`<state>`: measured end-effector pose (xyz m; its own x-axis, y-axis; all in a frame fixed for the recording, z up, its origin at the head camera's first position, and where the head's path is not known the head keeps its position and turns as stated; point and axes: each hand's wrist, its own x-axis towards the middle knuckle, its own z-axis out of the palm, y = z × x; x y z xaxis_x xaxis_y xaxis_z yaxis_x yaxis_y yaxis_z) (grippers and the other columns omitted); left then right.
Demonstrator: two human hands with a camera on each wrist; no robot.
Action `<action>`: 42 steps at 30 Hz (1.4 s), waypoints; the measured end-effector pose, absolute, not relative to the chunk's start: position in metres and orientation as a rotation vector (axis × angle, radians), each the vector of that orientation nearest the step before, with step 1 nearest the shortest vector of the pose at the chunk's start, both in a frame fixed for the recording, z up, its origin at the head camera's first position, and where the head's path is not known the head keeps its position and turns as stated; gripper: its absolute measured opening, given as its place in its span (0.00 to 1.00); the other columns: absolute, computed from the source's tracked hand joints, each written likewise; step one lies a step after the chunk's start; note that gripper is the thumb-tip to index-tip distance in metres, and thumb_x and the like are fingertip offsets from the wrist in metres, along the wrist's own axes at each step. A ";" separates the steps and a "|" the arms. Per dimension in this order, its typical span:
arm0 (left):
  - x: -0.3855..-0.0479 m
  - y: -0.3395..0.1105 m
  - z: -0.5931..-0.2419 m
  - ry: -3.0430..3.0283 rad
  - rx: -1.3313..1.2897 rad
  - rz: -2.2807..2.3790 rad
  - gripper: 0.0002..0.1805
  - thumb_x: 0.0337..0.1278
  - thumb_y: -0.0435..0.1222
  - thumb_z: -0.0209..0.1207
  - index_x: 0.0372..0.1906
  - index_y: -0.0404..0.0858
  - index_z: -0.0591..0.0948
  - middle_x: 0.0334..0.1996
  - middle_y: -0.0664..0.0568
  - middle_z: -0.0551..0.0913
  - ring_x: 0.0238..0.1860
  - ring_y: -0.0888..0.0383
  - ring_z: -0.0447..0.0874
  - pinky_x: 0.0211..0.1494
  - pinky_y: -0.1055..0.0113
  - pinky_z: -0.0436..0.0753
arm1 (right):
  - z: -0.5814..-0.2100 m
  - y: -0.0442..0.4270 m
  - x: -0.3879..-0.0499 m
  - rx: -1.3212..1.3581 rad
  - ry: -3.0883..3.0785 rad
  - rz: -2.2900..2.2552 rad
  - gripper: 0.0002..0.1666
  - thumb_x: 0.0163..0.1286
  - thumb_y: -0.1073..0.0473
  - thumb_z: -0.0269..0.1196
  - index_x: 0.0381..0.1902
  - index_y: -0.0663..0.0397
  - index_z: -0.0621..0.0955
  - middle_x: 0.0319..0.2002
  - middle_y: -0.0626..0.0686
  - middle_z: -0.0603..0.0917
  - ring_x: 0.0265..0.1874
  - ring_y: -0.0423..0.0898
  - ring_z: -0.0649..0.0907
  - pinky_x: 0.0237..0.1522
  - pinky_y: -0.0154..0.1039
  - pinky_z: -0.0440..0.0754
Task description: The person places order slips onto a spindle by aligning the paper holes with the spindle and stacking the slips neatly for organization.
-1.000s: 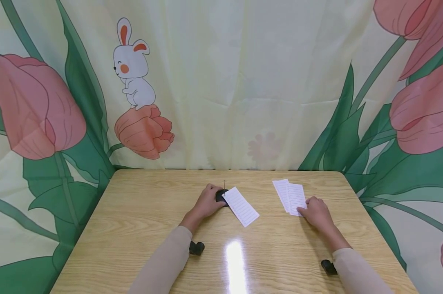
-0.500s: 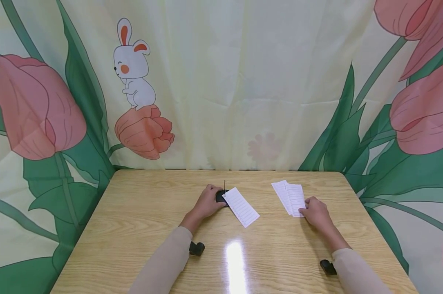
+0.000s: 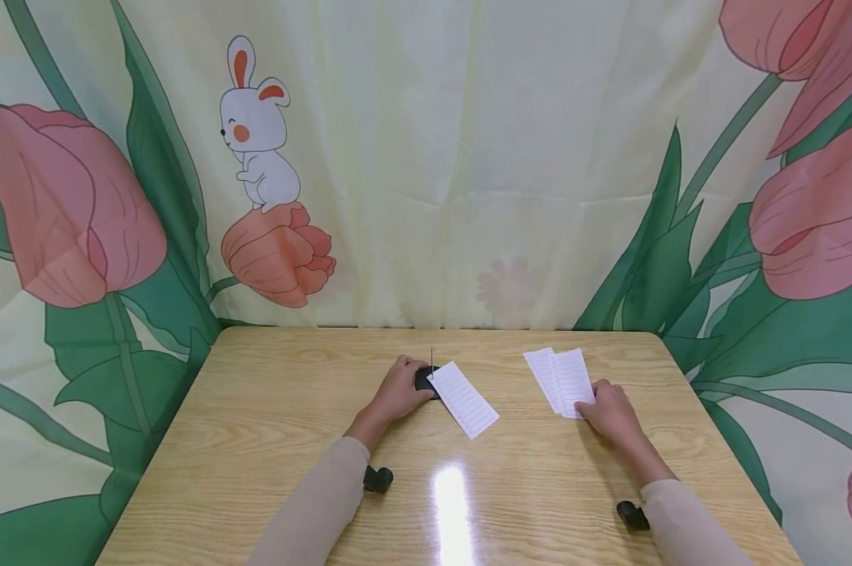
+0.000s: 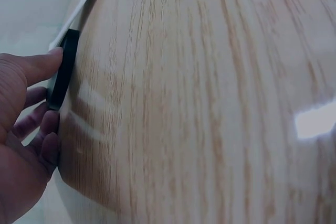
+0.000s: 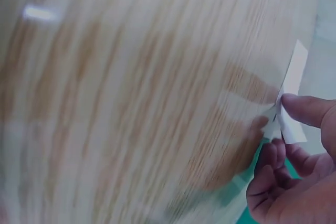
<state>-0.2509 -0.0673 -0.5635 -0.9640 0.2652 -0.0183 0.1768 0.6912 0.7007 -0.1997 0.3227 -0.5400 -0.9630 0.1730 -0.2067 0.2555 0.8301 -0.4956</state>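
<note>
Left of the table's middle, my left hand grips the round black base of a paper spike, thumb on one side and fingers on the other. The thin metal spike stands upright from it. A lined white paper slip lies slanted beside the spike, one corner at the base; whether it is pierced I cannot tell. Farther right, my right hand pinches the lower right edge of another lined paper slip between thumb and fingers. That slip partly overlaps a third slip to its left.
The wood-grain table ends at a curtain printed with tulips and a rabbit. Black wrist cameras sit at the left wrist and right wrist. Light glares off the table's front middle.
The slip in my right hand shifts slightly, its upper edge now higher and turned a little. My left hand, the spike and its nearby slip stay in place.
</note>
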 end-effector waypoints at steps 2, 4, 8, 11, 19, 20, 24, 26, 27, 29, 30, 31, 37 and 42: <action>-0.251 -0.067 -0.563 2.780 0.366 1.133 0.32 0.62 0.39 0.71 0.69 0.35 0.76 0.62 0.41 0.73 0.63 0.43 0.76 0.68 0.49 0.76 | -0.541 0.324 -0.199 0.347 2.845 -0.815 0.27 0.73 0.61 0.64 0.57 0.79 0.69 0.50 0.72 0.76 0.45 0.61 0.73 0.51 0.56 0.75; -0.251 -0.067 -0.562 2.781 0.367 1.131 0.32 0.61 0.38 0.72 0.69 0.35 0.77 0.62 0.41 0.74 0.63 0.43 0.76 0.68 0.49 0.76 | -0.542 0.325 -0.199 0.348 2.838 -0.819 0.26 0.73 0.60 0.64 0.57 0.77 0.69 0.50 0.72 0.77 0.45 0.60 0.75 0.50 0.54 0.76; -0.250 -0.068 -0.561 2.779 0.359 1.133 0.32 0.61 0.38 0.72 0.69 0.35 0.77 0.62 0.41 0.74 0.62 0.44 0.76 0.68 0.49 0.76 | -0.542 0.326 -0.200 0.347 2.821 -0.834 0.25 0.74 0.60 0.64 0.56 0.74 0.69 0.50 0.71 0.78 0.44 0.59 0.76 0.49 0.53 0.76; -0.251 -0.067 -0.562 2.778 0.353 1.133 0.32 0.62 0.39 0.71 0.69 0.35 0.77 0.62 0.41 0.74 0.63 0.44 0.76 0.68 0.49 0.75 | -0.541 0.327 -0.200 0.333 2.825 -0.837 0.23 0.75 0.60 0.63 0.55 0.73 0.69 0.49 0.70 0.78 0.43 0.59 0.76 0.47 0.51 0.76; -0.251 -0.067 -0.562 2.793 0.348 1.114 0.32 0.61 0.39 0.72 0.68 0.36 0.77 0.61 0.41 0.74 0.61 0.44 0.76 0.67 0.49 0.76 | -0.536 0.334 -0.198 0.237 2.853 -0.827 0.19 0.78 0.63 0.57 0.58 0.75 0.70 0.47 0.70 0.80 0.41 0.56 0.78 0.42 0.46 0.79; -0.251 -0.067 -0.562 2.793 0.348 1.115 0.32 0.61 0.39 0.72 0.68 0.36 0.77 0.61 0.41 0.74 0.61 0.45 0.76 0.67 0.49 0.76 | -0.535 0.335 -0.198 0.235 2.853 -0.830 0.19 0.78 0.63 0.57 0.58 0.75 0.70 0.48 0.70 0.80 0.42 0.56 0.79 0.42 0.46 0.80; -0.250 -0.067 -0.561 2.794 0.344 1.118 0.32 0.61 0.39 0.72 0.68 0.36 0.77 0.62 0.41 0.74 0.62 0.44 0.76 0.68 0.49 0.75 | -0.530 0.338 -0.197 0.215 2.873 -0.835 0.19 0.79 0.64 0.56 0.59 0.75 0.70 0.48 0.71 0.80 0.41 0.56 0.80 0.42 0.46 0.80; -0.250 -0.066 -0.561 2.791 0.336 1.121 0.32 0.61 0.39 0.72 0.69 0.36 0.77 0.62 0.41 0.74 0.63 0.44 0.76 0.69 0.49 0.75 | -0.528 0.340 -0.197 0.200 2.888 -0.836 0.19 0.79 0.64 0.56 0.59 0.74 0.71 0.46 0.70 0.81 0.40 0.55 0.80 0.41 0.47 0.80; -0.250 -0.066 -0.561 2.789 0.332 1.123 0.32 0.61 0.39 0.72 0.69 0.36 0.77 0.63 0.41 0.74 0.63 0.44 0.76 0.69 0.49 0.75 | -0.527 0.341 -0.197 0.195 2.889 -0.843 0.19 0.79 0.64 0.55 0.59 0.74 0.71 0.46 0.69 0.81 0.39 0.55 0.81 0.40 0.46 0.80; -0.250 -0.066 -0.560 2.783 0.322 1.131 0.32 0.61 0.39 0.72 0.69 0.37 0.76 0.63 0.42 0.74 0.63 0.44 0.76 0.69 0.49 0.75 | -0.524 0.343 -0.197 0.173 2.901 -0.846 0.19 0.79 0.64 0.56 0.59 0.73 0.72 0.46 0.70 0.81 0.39 0.55 0.81 0.40 0.46 0.80; -0.249 -0.066 -0.560 2.779 0.319 1.136 0.33 0.61 0.39 0.72 0.69 0.37 0.76 0.63 0.42 0.74 0.63 0.44 0.76 0.69 0.49 0.75 | -0.523 0.345 -0.197 0.159 2.908 -0.850 0.18 0.78 0.64 0.56 0.59 0.73 0.72 0.46 0.70 0.81 0.39 0.55 0.81 0.40 0.47 0.81; -0.249 -0.066 -0.559 2.775 0.316 1.139 0.33 0.61 0.39 0.72 0.69 0.37 0.76 0.63 0.42 0.74 0.63 0.44 0.76 0.69 0.49 0.75 | -0.521 0.345 -0.197 0.151 2.908 -0.857 0.18 0.79 0.64 0.56 0.59 0.73 0.72 0.46 0.70 0.81 0.39 0.55 0.81 0.41 0.47 0.81; -0.249 -0.067 -0.555 2.759 0.303 1.178 0.32 0.61 0.38 0.72 0.68 0.36 0.77 0.63 0.40 0.75 0.64 0.43 0.76 0.70 0.48 0.75 | -0.512 0.348 -0.201 0.072 2.928 -0.908 0.18 0.77 0.65 0.58 0.57 0.74 0.73 0.44 0.68 0.81 0.40 0.56 0.81 0.39 0.45 0.82; -0.250 -0.070 -0.557 2.761 0.303 1.203 0.30 0.60 0.38 0.72 0.67 0.35 0.78 0.61 0.41 0.76 0.60 0.47 0.78 0.67 0.50 0.77 | -0.502 0.346 -0.202 0.010 2.924 -0.948 0.19 0.76 0.66 0.60 0.58 0.74 0.73 0.41 0.65 0.82 0.36 0.51 0.81 0.34 0.39 0.81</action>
<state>-0.2502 -0.0701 -0.5566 -0.9734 0.2276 -0.0253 0.1365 0.6652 0.7341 -0.2017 0.3464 -0.5019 -0.9977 -0.0146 -0.0659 0.0269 0.8100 -0.5859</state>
